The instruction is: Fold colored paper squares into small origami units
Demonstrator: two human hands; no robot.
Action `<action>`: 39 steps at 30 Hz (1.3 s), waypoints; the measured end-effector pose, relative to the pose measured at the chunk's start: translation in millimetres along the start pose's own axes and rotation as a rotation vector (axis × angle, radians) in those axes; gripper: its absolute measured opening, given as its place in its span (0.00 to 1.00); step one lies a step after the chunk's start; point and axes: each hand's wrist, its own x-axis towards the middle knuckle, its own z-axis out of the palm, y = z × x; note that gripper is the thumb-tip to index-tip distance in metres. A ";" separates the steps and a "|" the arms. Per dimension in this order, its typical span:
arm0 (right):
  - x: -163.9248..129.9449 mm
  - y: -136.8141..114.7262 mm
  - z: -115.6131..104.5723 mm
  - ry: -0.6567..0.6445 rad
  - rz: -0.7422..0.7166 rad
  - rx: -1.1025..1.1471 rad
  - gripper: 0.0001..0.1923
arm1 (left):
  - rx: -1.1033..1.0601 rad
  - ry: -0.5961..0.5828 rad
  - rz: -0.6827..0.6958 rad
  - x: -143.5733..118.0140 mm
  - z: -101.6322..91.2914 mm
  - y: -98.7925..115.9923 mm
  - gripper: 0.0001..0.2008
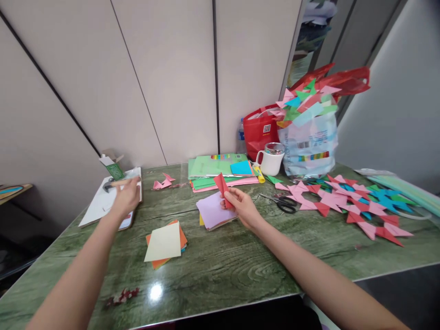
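Green wood-grain bench carries everything: one plastic bag of folded shapes, two loose paper stacks, lilac-topped and cream-topped, one white mug, one pair of scissors. Right hand pinches one red folded paper above the lilac stack. Left hand grips a wooden stick over white sheets

I am sitting at a paper-craft corner in what looks like a home or plain office room. My green wood-grain table stands against pale panelled walls. At twelve o'clock lie packs of coloured paper, at one o'clock scissors and a white mug, at two o'clock folded paper shapes and a plastic bag full of more.
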 end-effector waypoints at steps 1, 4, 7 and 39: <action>-0.3 -0.7 0.8 0.004 0.007 0.000 0.19 | 0.095 -0.059 -0.050 0.2 -1.1 -15.8 0.23; -0.6 -2.4 2.4 0.014 0.025 0.003 0.19 | 0.171 -0.149 -0.149 -1.9 -1.7 -46.1 0.26; 0.0 -3.3 2.3 0.020 0.028 0.013 0.20 | 0.186 -0.216 -0.203 -2.1 2.0 -63.3 0.26; 1.2 2.7 -0.5 0.004 0.026 0.003 0.18 | 0.324 -0.024 -0.185 -25.1 -49.6 -91.3 0.29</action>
